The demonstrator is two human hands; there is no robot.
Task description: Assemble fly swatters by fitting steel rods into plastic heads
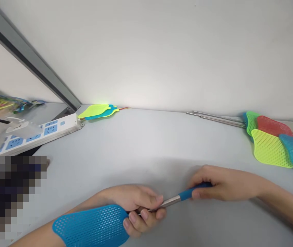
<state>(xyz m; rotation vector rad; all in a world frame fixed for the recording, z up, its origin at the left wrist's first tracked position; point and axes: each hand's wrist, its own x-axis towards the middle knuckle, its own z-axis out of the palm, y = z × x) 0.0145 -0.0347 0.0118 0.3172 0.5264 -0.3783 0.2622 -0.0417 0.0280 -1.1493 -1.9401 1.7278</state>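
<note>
A blue fly swatter [94, 224] with a perforated paddle lies across both my hands at the front of the table. My left hand [142, 209] is wrapped round its metal shaft just beside the paddle, the thumb lying along the top. At the other end, my right hand [213, 183] grips the blue handle between thumb and fingers. A short stretch of bare metal shaft shows between the two hands. The paddle hangs over my left forearm, and its lower edge leaves the view.
At the right lie several swatters, among them a yellow-green swatter [271, 149] and a red swatter [273, 125], with metal rods [218, 120] pointing left. More flat paddles [94, 110] rest by the back wall. A white power strip [56, 130] runs along the left.
</note>
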